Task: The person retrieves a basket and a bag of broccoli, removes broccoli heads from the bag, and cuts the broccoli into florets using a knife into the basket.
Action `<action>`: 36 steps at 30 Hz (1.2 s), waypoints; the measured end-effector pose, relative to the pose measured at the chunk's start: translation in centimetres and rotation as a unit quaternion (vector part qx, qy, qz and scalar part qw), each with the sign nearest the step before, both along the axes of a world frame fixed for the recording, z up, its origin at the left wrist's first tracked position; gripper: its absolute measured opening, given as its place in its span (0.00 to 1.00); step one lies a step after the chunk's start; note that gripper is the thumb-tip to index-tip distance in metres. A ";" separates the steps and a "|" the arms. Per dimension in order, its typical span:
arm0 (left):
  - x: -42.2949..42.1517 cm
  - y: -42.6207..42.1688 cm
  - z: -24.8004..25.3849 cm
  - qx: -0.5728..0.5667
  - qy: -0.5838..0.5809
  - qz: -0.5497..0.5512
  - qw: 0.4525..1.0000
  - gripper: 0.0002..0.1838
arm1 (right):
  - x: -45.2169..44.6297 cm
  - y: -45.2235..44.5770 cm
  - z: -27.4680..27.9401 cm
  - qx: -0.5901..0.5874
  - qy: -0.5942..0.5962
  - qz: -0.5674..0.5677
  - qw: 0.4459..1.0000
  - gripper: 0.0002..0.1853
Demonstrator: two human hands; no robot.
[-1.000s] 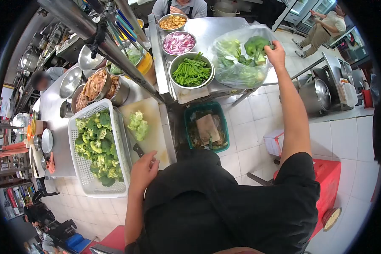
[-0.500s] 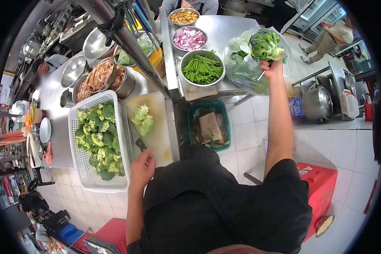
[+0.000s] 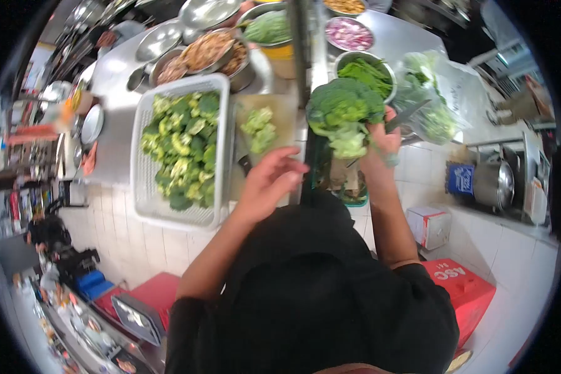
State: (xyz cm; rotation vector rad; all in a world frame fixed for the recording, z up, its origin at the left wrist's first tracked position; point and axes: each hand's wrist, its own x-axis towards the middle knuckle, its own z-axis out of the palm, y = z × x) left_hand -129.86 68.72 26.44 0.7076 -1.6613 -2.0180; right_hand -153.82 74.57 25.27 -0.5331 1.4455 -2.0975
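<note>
My right hand (image 3: 383, 140) is closed on a large head of broccoli (image 3: 343, 112), held up above the floor bin. A knife blade (image 3: 408, 116) sticks out from the same hand toward the upper right; its handle is hidden. My left hand (image 3: 274, 181) is empty with its fingers apart, beside the cutting board (image 3: 274, 109). On that board lie a pale green broccoli piece (image 3: 259, 129) and another knife, whose black handle (image 3: 244, 164) shows near my left fingers. To the left, a white basket (image 3: 140, 168) holds cut broccoli florets (image 3: 184, 143).
A plastic bag of greens (image 3: 439, 115) lies on the right counter, near bowls of cut green stalks (image 3: 364, 71) and purple onion (image 3: 350, 35). Below the broccoli is a green bin (image 3: 355, 202). A metal post (image 3: 299, 56) rises between the counters. A red box (image 3: 458, 293) stands right.
My right hand has brought the broccoli from above the plastic bag left and closer to me. My left hand has lifted and moved right of the board. The view has shifted.
</note>
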 end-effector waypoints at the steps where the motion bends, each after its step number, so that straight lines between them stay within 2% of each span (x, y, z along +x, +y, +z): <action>1: -0.1 0.1 0.4 0.032 0.018 0.006 0.999 0.27 | 2.0 -0.8 -0.5 0.017 0.006 0.021 1.000 0.16; 2: -0.2 0.3 0.3 0.041 0.040 0.026 0.998 0.25 | 3.9 -1.2 -0.6 0.030 -0.012 0.058 0.998 0.15; 4: 0.6 0.3 -0.3 0.052 0.070 0.097 0.991 0.23 | 8.2 -2.6 -1.1 -0.049 -0.059 0.093 0.993 0.16; 7: 3.3 -0.2 -0.4 0.083 0.114 0.207 0.968 0.23 | 12.2 -4.1 -0.7 -0.002 -0.014 0.156 0.988 0.18; 9: 5.5 -0.3 -0.1 0.122 0.154 0.245 0.949 0.24 | 14.3 -5.1 -0.7 0.024 0.063 0.175 0.982 0.18; 11: 7.4 -0.5 0.1 0.166 0.202 0.280 0.924 0.24 | 16.6 -6.2 -0.3 -0.013 0.113 0.199 0.973 0.18; 14: 10.0 -0.8 0.9 0.205 0.221 0.323 0.897 0.22 | 20.3 -7.1 1.6 0.008 0.115 0.256 0.960 0.19; 15: 11.1 -0.9 0.6 0.215 0.203 0.354 0.888 0.24 | 21.6 -7.3 2.2 0.016 0.114 0.279 0.953 0.20; 18: 14.9 -2.0 -0.7 0.240 0.226 0.383 0.863 0.24 | 22.7 -8.3 2.0 0.055 0.333 0.304 0.891 0.21; 19: 15.7 -2.1 -0.8 0.244 0.211 0.427 0.845 0.22 | 22.2 -8.3 1.6 0.091 0.333 0.321 0.882 0.21; 22: 19.1 -2.7 -1.8 0.140 0.135 0.464 0.864 0.21 | 23.5 -7.4 3.6 0.108 0.388 0.338 0.851 0.21; 23: 20.0 -3.0 -2.4 0.107 0.114 0.490 0.858 0.19 | 24.8 -7.4 3.3 0.098 0.443 0.320 0.831 0.21; 26: 22.6 -4.0 -4.0 0.038 0.063 0.514 0.854 0.19 | 28.2 -6.5 3.7 0.162 0.417 0.394 0.803 0.23; 30: 24.9 -4.5 -5.0 0.044 0.058 0.505 0.860 0.18 | 32.6 -7.4 4.7 0.273 0.473 0.420 0.725 0.28; 33: 25.6 -4.7 -5.5 0.052 0.059 0.494 0.866 0.18 | 34.2 -8.4 2.3 0.310 0.475 0.400 0.720 0.33; 36: 26.0 -5.1 -7.0 0.000 0.062 0.485 0.872 0.18 | 35.2 -8.9 -0.4 0.267 0.456 0.382 0.758 0.37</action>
